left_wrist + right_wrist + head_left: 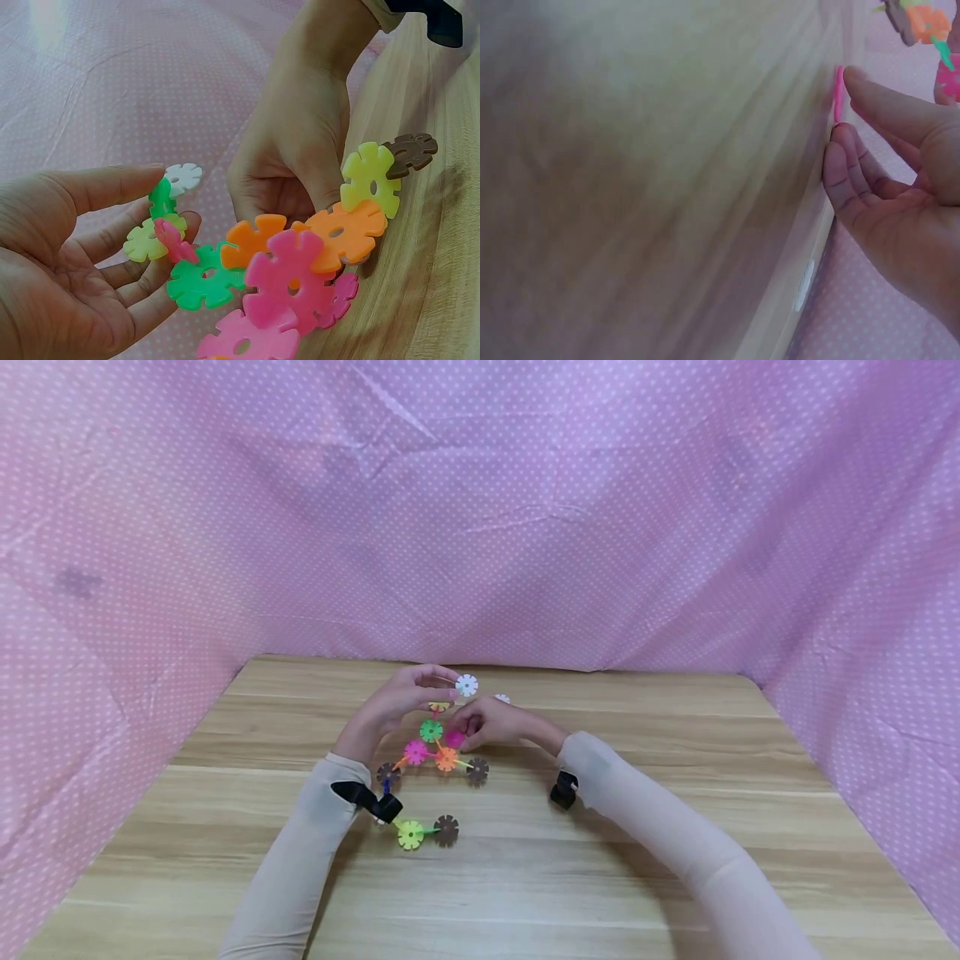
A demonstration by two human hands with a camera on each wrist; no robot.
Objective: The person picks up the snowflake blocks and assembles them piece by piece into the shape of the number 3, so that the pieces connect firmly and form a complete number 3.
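Observation:
A linked chain of notched plastic flower discs stands over the table, with a green disc, a pink disc and an orange disc in its middle. My left hand pinches the upper end of the chain, thumb and fingers around a small green disc and a yellow disc; a white disc sticks out beyond the fingertips. Beside the chain, my right hand pinches a magenta disc, which shows edge-on in the right wrist view.
A loose white disc lies on the wooden table behind my right hand. The chain's lower end, a yellow disc and a brown disc, reaches toward me. Pink dotted cloth walls the table's back and sides.

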